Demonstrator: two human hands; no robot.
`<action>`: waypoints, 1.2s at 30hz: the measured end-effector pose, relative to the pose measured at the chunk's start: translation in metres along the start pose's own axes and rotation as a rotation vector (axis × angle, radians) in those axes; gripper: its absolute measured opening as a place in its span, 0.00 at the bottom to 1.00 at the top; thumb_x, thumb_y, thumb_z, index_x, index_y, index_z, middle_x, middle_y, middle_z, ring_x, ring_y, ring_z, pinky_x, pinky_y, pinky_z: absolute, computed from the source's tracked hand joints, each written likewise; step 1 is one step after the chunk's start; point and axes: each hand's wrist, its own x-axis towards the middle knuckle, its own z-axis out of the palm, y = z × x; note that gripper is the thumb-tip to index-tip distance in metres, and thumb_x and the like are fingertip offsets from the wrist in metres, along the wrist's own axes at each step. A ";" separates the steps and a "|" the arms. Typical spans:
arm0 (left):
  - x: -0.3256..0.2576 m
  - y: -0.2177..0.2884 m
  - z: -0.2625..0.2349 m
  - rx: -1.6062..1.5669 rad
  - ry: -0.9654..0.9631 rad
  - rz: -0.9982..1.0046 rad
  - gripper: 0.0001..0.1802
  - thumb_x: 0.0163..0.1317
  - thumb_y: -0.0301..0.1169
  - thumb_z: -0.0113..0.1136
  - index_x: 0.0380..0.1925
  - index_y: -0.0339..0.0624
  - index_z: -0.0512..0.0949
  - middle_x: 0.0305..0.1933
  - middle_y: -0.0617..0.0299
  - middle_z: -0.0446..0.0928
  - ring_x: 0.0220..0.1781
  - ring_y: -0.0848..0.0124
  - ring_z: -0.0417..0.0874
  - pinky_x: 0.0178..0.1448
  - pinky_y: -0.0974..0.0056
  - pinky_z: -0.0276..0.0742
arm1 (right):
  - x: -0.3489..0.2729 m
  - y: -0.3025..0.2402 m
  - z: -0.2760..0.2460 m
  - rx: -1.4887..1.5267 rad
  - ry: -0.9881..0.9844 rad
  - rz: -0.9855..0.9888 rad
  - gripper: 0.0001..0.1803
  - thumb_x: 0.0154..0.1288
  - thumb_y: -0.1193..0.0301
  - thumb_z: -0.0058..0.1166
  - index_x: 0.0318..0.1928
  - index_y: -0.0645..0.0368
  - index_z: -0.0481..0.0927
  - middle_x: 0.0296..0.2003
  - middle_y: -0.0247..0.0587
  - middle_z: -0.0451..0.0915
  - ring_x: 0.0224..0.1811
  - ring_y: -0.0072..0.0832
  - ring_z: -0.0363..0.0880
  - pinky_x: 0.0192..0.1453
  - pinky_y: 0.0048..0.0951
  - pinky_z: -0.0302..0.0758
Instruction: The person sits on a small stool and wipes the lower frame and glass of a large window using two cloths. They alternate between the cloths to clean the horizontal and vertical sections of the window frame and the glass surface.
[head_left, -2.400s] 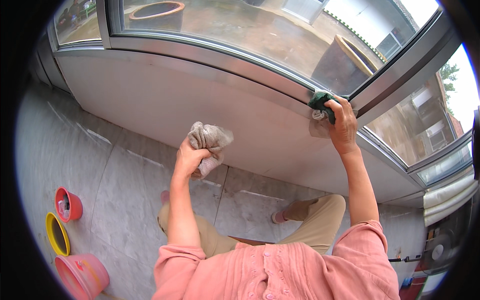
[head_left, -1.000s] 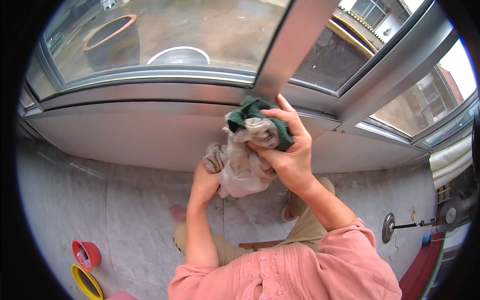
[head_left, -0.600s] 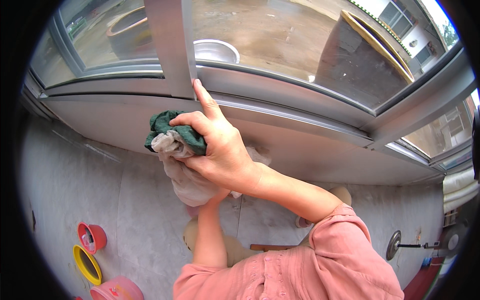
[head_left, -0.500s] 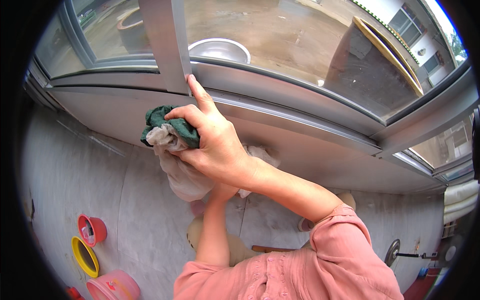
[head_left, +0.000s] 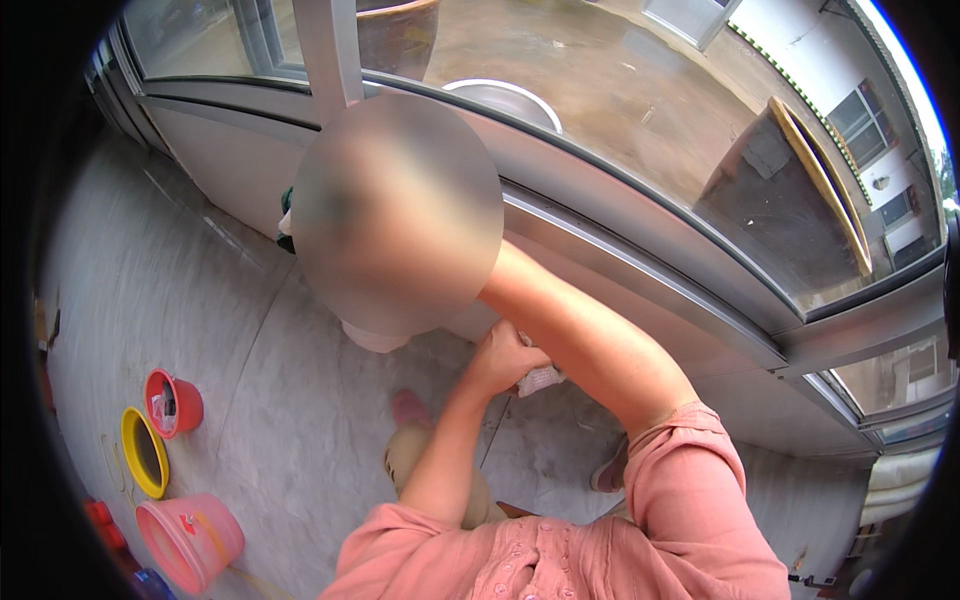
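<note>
My right forearm reaches across to the window frame (head_left: 640,255). A round blurred patch covers my right hand (head_left: 420,215) and hides its fingers. A dark green cloth (head_left: 286,222) and part of a whitish cloth (head_left: 376,338) stick out around the patch, still bunched at that hand as when its grip showed earlier. Below the right forearm, my left hand (head_left: 503,360) is closed around a pale, crumpled cloth (head_left: 541,379). The metal panel (head_left: 235,160) under the window lies just beyond both hands.
On the grey floor to the left stand a red bucket (head_left: 178,405), a yellow-rimmed tub (head_left: 146,455) and a pink bucket (head_left: 195,540). Beyond the glass are a metal basin (head_left: 510,102) and a large brown jar (head_left: 785,195). A pink shoe (head_left: 409,409) shows below me.
My left hand has come out from behind the right wrist, rightward, with the pale cloth. The right hand remains by the upright window post. The whole view has shifted and turned somewhat.
</note>
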 end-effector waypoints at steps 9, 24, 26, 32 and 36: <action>-0.006 0.011 -0.016 0.117 0.122 -0.007 0.37 0.45 0.34 0.73 0.60 0.37 0.78 0.52 0.48 0.86 0.56 0.54 0.87 0.63 0.56 0.79 | 0.045 -0.007 -0.039 -0.937 0.253 -0.544 0.13 0.59 0.74 0.66 0.45 0.53 0.81 0.42 0.46 0.78 0.43 0.40 0.85 0.37 0.41 0.85; -0.025 0.002 0.004 0.024 0.058 -0.121 0.30 0.46 0.23 0.69 0.55 0.33 0.80 0.49 0.55 0.86 0.52 0.68 0.86 0.59 0.62 0.81 | -0.090 0.022 -0.094 -0.571 0.183 -0.112 0.18 0.65 0.70 0.65 0.49 0.60 0.71 0.38 0.54 0.79 0.40 0.51 0.85 0.43 0.47 0.83; -0.028 0.004 0.012 0.023 0.086 -0.114 0.27 0.45 0.23 0.69 0.51 0.32 0.82 0.46 0.54 0.87 0.51 0.67 0.87 0.58 0.62 0.80 | -0.134 0.021 -0.125 -0.592 0.201 -0.083 0.19 0.66 0.67 0.66 0.50 0.58 0.71 0.39 0.52 0.79 0.41 0.51 0.84 0.43 0.48 0.81; -0.032 -0.008 0.027 0.149 0.062 -0.080 0.28 0.43 0.25 0.68 0.50 0.31 0.82 0.46 0.54 0.87 0.51 0.65 0.87 0.59 0.61 0.80 | -0.291 0.010 -0.238 -0.738 0.210 0.197 0.27 0.68 0.69 0.68 0.62 0.51 0.68 0.47 0.54 0.84 0.46 0.57 0.84 0.45 0.48 0.80; -0.034 -0.005 0.036 0.176 0.005 -0.087 0.27 0.43 0.25 0.67 0.48 0.31 0.83 0.45 0.54 0.87 0.50 0.65 0.87 0.59 0.61 0.80 | -0.349 -0.012 -0.286 -0.754 0.200 0.405 0.23 0.69 0.70 0.66 0.58 0.52 0.67 0.47 0.54 0.84 0.47 0.59 0.83 0.45 0.50 0.79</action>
